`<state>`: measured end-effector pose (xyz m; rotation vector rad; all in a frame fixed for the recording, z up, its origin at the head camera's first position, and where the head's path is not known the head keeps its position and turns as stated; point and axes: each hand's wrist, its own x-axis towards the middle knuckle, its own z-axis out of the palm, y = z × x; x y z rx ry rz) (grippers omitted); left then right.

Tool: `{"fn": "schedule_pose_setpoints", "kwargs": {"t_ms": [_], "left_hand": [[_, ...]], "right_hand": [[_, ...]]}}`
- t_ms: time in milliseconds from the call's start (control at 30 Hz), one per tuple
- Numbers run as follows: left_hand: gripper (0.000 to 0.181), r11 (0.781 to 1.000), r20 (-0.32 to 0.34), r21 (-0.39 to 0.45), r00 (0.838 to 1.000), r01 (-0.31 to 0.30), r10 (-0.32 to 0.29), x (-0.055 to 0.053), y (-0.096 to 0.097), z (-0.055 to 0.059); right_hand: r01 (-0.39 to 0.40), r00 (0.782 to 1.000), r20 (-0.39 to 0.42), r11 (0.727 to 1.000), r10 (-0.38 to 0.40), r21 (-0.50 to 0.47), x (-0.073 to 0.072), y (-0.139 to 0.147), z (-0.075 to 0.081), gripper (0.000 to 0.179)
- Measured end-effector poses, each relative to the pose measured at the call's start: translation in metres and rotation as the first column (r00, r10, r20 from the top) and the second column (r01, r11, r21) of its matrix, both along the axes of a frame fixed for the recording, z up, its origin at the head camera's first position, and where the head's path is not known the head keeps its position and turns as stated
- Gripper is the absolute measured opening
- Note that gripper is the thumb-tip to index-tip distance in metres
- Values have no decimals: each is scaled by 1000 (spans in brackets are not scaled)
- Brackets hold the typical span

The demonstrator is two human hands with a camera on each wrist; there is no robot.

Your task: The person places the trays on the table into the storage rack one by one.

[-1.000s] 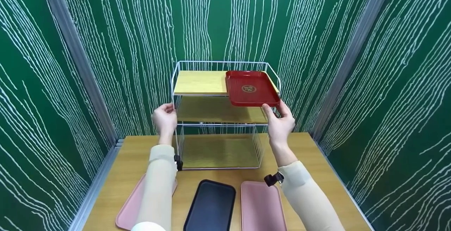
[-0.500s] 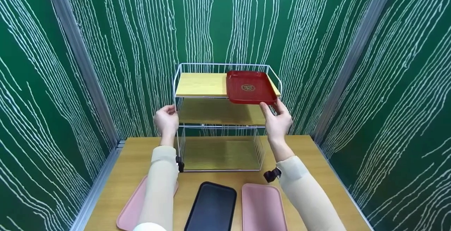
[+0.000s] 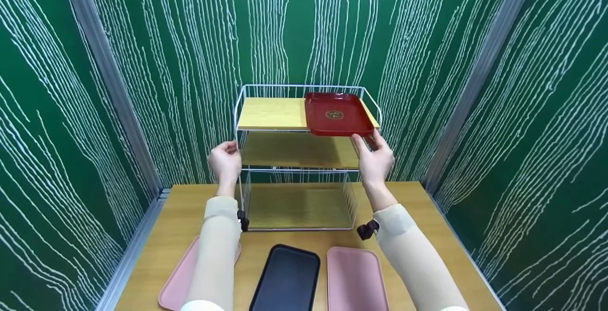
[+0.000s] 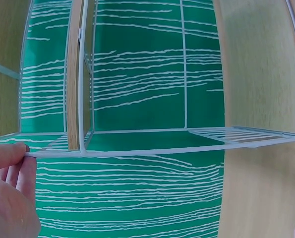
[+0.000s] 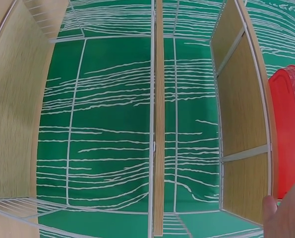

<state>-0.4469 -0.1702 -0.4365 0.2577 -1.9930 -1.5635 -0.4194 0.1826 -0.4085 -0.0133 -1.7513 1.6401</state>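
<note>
A red rectangular tray [image 3: 339, 116] with a round gold emblem lies over the right part of the top shelf [image 3: 273, 111], its near edge past the shelf's front. My right hand [image 3: 376, 161] grips its near right corner, the thumb at the front edge. The fingers under the tray are mostly hidden; in the right wrist view the hand [image 5: 286, 215] shows only at the lower right corner. At the rack's left side, my left hand [image 3: 225, 163] pinches the white wire upright. The left wrist view shows thumb and fingers [image 4: 11, 158] on that wire.
The white wire rack has a wooden middle shelf [image 3: 299, 149] and bottom shelf [image 3: 299, 206]. On the wooden table [image 3: 156, 235] before it lie a black tray [image 3: 287, 278] and two pink trays, right [image 3: 356, 278] and left [image 3: 183, 273], the left one partly under my sleeve.
The red tray has moved slightly back over the top shelf, my right hand moving with it. My left hand keeps its place on the rack's upright.
</note>
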Motion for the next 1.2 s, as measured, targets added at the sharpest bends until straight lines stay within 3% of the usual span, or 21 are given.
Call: {"fn": "schedule_pose_setpoints", "kwargs": {"t_ms": [567,967,1200], "left_hand": [[24,1000,-13,0,1000,-17,17,1,2,1],[24,1000,16,-5,1000,-25,25,-2,3,-2],[23,1000,-8,3,1000,-26,26,-1,3,-1]], "right_hand": [[49,999,-10,998,-49,43,-5,1,2,54],[-9,1000,0,1000,9,6,-3,5,-2,59],[-97,995,-35,994,99,47,-3,11,-9,63]]}}
